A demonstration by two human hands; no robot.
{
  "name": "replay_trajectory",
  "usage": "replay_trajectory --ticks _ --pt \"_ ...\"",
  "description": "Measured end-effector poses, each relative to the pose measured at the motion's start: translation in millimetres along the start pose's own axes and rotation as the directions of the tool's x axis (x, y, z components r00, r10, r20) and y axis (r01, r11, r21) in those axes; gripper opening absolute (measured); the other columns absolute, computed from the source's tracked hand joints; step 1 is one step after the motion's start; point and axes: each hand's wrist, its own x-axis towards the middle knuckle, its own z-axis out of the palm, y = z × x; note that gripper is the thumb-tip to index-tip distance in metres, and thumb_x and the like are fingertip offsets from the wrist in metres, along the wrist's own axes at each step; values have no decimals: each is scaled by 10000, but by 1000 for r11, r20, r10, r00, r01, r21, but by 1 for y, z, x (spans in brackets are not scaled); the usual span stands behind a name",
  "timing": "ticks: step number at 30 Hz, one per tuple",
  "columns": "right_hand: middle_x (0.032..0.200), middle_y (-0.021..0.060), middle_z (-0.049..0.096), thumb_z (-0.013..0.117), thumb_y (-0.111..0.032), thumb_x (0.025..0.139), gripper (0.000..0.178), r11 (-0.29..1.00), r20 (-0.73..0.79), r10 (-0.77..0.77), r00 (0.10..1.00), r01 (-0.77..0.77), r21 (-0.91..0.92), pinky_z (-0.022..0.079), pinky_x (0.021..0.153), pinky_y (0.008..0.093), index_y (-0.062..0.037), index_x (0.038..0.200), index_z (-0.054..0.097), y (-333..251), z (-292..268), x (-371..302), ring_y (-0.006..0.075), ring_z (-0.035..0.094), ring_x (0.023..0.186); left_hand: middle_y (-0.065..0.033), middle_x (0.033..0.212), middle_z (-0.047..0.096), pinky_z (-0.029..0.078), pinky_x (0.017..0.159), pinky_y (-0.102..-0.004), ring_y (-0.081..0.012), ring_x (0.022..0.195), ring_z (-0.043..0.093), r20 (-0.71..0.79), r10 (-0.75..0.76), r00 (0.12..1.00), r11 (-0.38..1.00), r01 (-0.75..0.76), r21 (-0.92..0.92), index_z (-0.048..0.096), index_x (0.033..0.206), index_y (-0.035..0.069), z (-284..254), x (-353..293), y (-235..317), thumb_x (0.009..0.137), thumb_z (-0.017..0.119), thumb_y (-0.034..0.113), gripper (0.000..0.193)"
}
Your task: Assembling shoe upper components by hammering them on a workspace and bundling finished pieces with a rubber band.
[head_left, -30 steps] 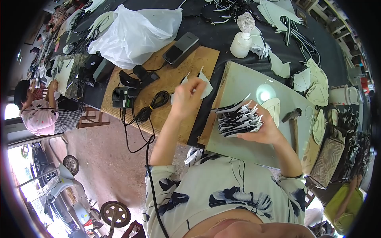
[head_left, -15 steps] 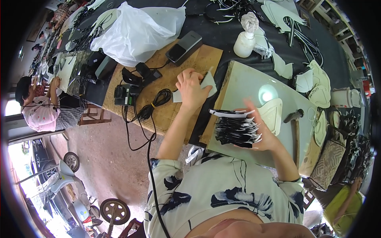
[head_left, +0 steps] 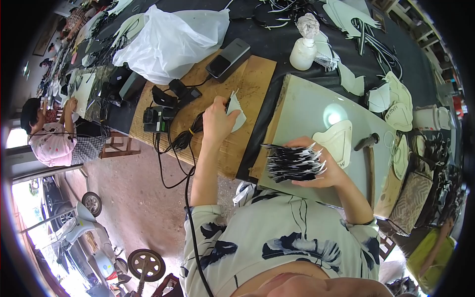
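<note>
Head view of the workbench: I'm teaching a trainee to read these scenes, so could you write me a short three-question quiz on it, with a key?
1. Open question: What does the right hand hold?
2. True or false: The left hand is gripping the white plastic bag.
3. Fill in the blank: The coiled black cable is bound with a ____ tie.

Key
1. A thick bundle of black-and-white strips.
2. False; it is at a pale piece over the wooden board.
3. Yellow.
</note>
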Motion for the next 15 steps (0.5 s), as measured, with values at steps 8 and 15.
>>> replay_trajectory --ticks 8,15 --pt "1228 150 546 813 -26 628 694 990 -65 77 995 -68 122 434 972 371 25 1246 501 -7 -5 -7 252 552 1124 -130 802 624 475 664 -413 -344 699 599 -29 70 997 992 -72 -105 548 894 6 -4 -3 14 734 775 157 316" --pt "1270 118 523 871 -145 591 965 947 -134 23 991 22 320 360 1057 369 -20 1400 362 -10 -30 4 215 474 1228 -71 729 620 463 579 -255 -98 638 557 71 554 829 749 -460 -478 628 974 0 -12 -6 112 876 651 43 110"
